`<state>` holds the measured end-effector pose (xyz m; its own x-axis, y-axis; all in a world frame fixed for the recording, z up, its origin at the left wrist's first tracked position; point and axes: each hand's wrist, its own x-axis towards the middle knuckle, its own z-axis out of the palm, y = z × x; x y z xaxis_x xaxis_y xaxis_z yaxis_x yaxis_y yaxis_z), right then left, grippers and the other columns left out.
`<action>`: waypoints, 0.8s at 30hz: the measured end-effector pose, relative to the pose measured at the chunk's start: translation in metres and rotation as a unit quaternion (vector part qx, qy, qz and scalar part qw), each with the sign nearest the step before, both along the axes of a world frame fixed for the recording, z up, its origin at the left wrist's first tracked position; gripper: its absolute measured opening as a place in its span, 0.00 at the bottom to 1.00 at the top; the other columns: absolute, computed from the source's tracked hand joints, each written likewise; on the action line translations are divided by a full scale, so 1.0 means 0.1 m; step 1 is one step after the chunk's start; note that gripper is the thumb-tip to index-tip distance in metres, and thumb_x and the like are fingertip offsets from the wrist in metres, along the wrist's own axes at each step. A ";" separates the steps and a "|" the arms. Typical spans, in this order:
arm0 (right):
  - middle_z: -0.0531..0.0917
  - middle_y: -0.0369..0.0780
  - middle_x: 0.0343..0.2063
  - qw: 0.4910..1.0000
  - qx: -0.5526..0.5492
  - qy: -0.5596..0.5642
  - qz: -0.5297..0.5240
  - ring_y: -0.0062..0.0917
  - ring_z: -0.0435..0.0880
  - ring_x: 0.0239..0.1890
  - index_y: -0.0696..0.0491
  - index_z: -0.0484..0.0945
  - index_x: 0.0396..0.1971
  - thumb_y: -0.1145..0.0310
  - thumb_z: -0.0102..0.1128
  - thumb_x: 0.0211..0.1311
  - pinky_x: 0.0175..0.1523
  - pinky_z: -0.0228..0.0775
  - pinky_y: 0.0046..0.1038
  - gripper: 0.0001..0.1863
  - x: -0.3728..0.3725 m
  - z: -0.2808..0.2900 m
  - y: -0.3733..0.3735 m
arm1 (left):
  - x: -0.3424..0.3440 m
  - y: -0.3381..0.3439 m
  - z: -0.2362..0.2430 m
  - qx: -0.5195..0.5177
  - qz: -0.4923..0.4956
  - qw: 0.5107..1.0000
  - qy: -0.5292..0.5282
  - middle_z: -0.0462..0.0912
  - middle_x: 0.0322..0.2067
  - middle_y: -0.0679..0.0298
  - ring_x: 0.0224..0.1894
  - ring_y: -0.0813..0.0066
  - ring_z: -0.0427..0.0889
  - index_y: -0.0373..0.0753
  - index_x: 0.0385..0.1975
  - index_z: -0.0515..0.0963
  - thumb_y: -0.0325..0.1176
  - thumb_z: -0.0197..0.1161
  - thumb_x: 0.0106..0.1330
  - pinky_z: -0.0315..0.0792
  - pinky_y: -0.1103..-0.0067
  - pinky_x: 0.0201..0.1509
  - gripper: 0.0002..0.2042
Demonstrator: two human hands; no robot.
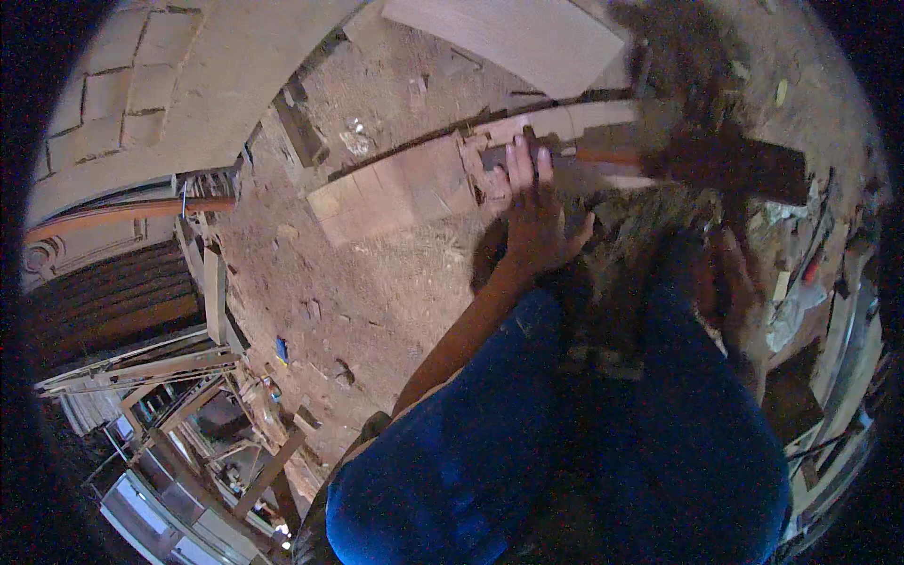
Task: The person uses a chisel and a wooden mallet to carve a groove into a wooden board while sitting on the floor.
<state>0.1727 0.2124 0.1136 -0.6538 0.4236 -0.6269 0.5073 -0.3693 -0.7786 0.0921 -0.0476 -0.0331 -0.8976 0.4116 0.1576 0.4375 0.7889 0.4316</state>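
Note:
My left hand (539, 221) is stretched out with its fingers apart. Its fingertips rest on the near edge of a low wooden piece lying across the ground, beside a jagged notch in the wood. The pale left part of this wooden piece (395, 193) is wide and flat. Toward the right runs a narrow reddish-brown strip (607, 156), leading to a dark board (772, 171) partly in shadow. Near my right knee, my right hand (739, 278) is dim and smeared, so its fingers and anything in them cannot be made out.
A pale plank (513, 33) lies beyond the wooden piece. At the upper left stands a large light panel (235, 66). Stacked dark boards (113, 292) and a jumble of timber offcuts (198, 414) fill the left. Clear plastic (796, 315) lies at right, and a small blue object (282, 351) on the dirt floor.

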 end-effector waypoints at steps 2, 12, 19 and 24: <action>0.74 0.33 0.26 1.000 0.017 0.001 -0.003 0.13 0.68 0.22 0.52 0.75 0.37 0.59 0.54 0.68 0.22 0.58 0.16 0.12 -0.02 0.05 0.04 | -0.03 0.09 -0.03 0.005 -0.007 1.000 0.002 0.40 0.68 0.34 0.70 0.35 0.41 0.28 0.67 0.43 0.48 0.67 0.50 0.39 0.45 0.69 0.51; 0.74 0.34 0.27 1.000 -0.020 -0.005 0.014 0.13 0.69 0.23 0.53 0.75 0.37 0.58 0.54 0.68 0.23 0.59 0.16 0.12 0.01 -0.11 -0.05 | -0.07 -0.02 0.09 -0.004 -0.002 1.000 0.018 0.39 0.68 0.33 0.71 0.35 0.39 0.28 0.67 0.43 0.47 0.68 0.48 0.37 0.45 0.69 0.52; 0.74 0.34 0.27 1.000 0.002 -0.001 0.005 0.13 0.69 0.23 0.53 0.76 0.36 0.58 0.54 0.69 0.23 0.59 0.16 0.13 -0.02 0.04 0.02 | -0.07 0.07 0.11 0.008 -0.029 1.000 0.002 0.40 0.66 0.28 0.69 0.30 0.41 0.23 0.66 0.38 0.46 0.68 0.51 0.43 0.50 0.70 0.53; 0.74 0.33 0.26 1.000 -0.001 0.000 0.020 0.13 0.69 0.22 0.53 0.75 0.36 0.58 0.53 0.69 0.23 0.58 0.16 0.13 -0.01 0.04 0.00 | -0.05 0.09 0.03 0.059 -0.001 0.998 -0.016 0.40 0.67 0.31 0.70 0.32 0.40 0.27 0.67 0.39 0.45 0.69 0.49 0.42 0.47 0.69 0.53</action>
